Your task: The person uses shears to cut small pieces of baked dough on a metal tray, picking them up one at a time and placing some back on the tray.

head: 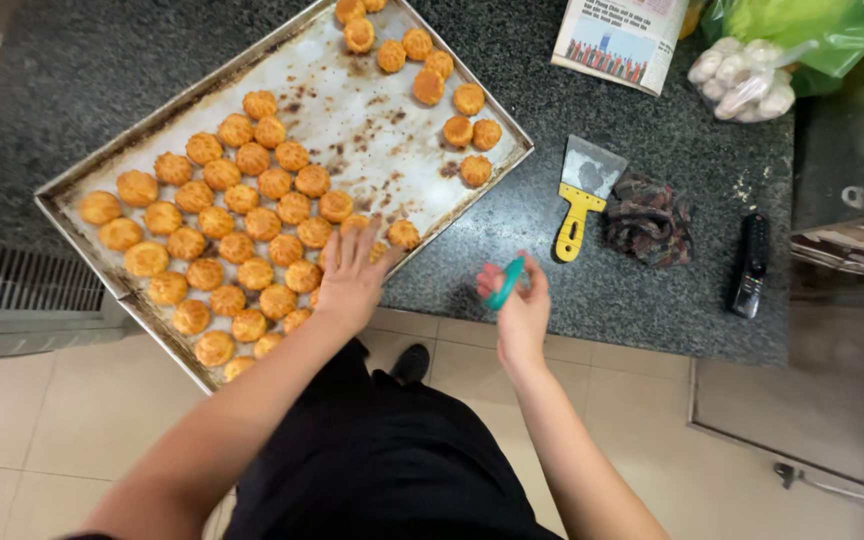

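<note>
Golden-orange pastries [242, 250] fill the left half of the frame, browned a shade darker on top, sitting on a dull silver tray [372, 110] blotched with rusty brown stains. Under it, the counter [552, 260] shows dark grey stone with fine pale speckles. In the middle of the frame, the right hand [520, 308] holds a teal-green round object [504, 284]. Right of centre lies a scraper [582, 195] with a bright yellow handle and a grey blade, beside a crumpled cloth [650, 220] in a dark mottled red-and-green pattern. A black remote [750, 265] lies further right. Upper right, a green plastic bag [812, 25]. Along the bottom, beige floor tiles [42, 440] and black clothing [372, 460].
</note>
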